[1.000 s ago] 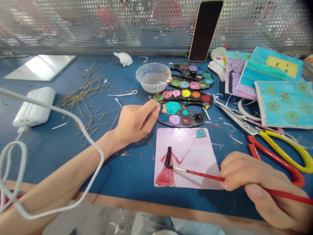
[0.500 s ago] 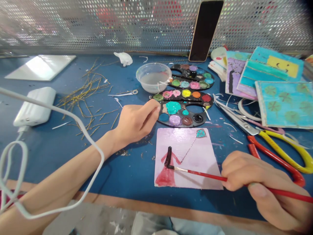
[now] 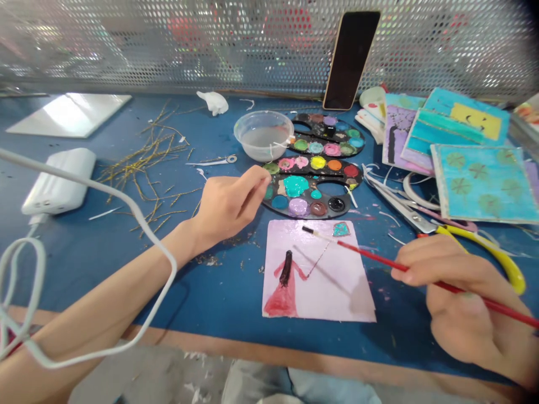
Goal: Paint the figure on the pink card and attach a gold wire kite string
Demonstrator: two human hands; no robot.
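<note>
My right hand (image 3: 455, 297) grips a thin red paintbrush (image 3: 374, 257). Its dark-tipped bristles hang over the upper part of a pale pink painted square (image 3: 337, 292), apart from its surface. On the square are a figure in a red dress with long dark hair (image 3: 286, 269) and a small teal kite (image 3: 341, 229) on a string. My left hand (image 3: 231, 207) is closed at the left edge of the nearer black paint palette (image 3: 328, 185); its fingertips touch or overlap that edge, and whatever they may hold is hidden.
Behind the palettes stand a plastic bowl of cloudy water (image 3: 263, 134) and an upright phone (image 3: 351, 62). Scissors (image 3: 415, 216) and painted squares (image 3: 484, 185) lie right. Golden twigs (image 3: 143, 163), a white power bank (image 3: 59, 182) and its cable (image 3: 158, 241) are left.
The brush has lifted off the figure's hair and moved up over the square, my right hand rising with it. The dark hair now looks thinner at its lower end. My left hand stays by the palette.
</note>
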